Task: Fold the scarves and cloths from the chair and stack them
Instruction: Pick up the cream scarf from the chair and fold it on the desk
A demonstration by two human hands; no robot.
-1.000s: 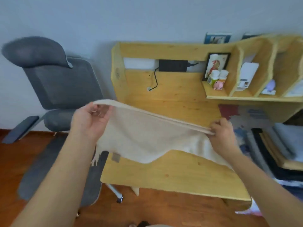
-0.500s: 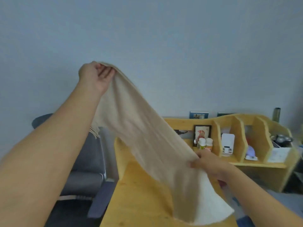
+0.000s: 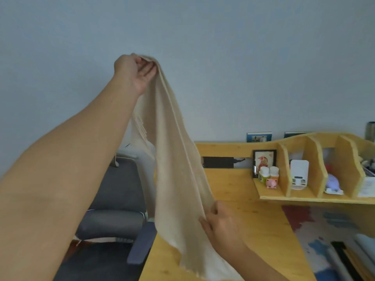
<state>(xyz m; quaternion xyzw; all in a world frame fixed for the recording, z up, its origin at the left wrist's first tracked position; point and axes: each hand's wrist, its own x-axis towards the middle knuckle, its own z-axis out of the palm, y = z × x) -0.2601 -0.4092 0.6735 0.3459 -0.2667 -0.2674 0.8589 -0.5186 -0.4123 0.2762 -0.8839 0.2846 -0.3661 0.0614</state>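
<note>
A long beige scarf (image 3: 174, 163) with a fringed end hangs slanted in the air over the left side of the wooden desk (image 3: 253, 236). My left hand (image 3: 136, 72) is raised high and grips the scarf's top end. Low and to the right, my right hand (image 3: 220, 222) pinches the scarf's edge just above the desk. The scarf's lower end trails onto the desk surface. The grey office chair (image 3: 119, 199) stands behind the scarf at the left. At the far right lie several folded cloths (image 3: 343, 258), cut off by the frame edge.
A wooden shelf unit (image 3: 312, 159) at the desk's back right holds a framed picture (image 3: 264, 161), small bottles, a pink toy pig (image 3: 271, 183) and a white device (image 3: 299, 176). A patterned cloth (image 3: 316, 226) covers the desk's right part. The grey wall rises behind.
My left hand has lifted the scarf's end from desk height to high up. My right hand has stayed low on the scarf. My head has tilted upward.
</note>
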